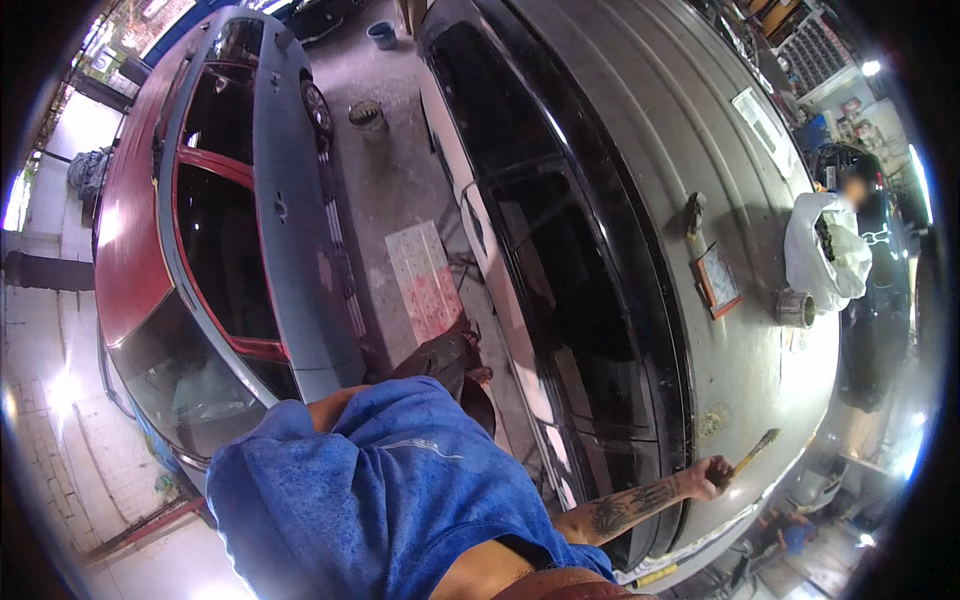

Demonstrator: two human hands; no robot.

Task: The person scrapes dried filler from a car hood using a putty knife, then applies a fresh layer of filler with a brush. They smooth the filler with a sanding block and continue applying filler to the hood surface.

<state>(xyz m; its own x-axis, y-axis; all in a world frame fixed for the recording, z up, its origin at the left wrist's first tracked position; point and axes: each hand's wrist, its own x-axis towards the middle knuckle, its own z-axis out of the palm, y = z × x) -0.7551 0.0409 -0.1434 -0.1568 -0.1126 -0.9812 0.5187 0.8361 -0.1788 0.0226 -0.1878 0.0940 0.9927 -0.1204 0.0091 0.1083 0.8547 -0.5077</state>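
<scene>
My right hand (708,478) is closed around the handle of a paintbrush (750,455), just over the grey ribbed roof (640,130) of a dark van. The brush has a yellowish handle, and its bristles point away to the right. Close by, a rough stained patch (713,420) marks the roof. Farther along lie a flat, red-edged rectangular piece (718,280) and a small hand tool (694,215) whose kind is unclear. A metal can (796,309) stands beside a white plastic bag (825,255). My left upper arm shows beside the blue shirt, but the hand is hidden.
A red and grey car (220,180) stands to my left, with a narrow aisle between it and the van. On the floor are a pale panel with red blotches (425,280), a round tub (368,117) and a blue bucket (382,36). Another person (795,535) is at lower right.
</scene>
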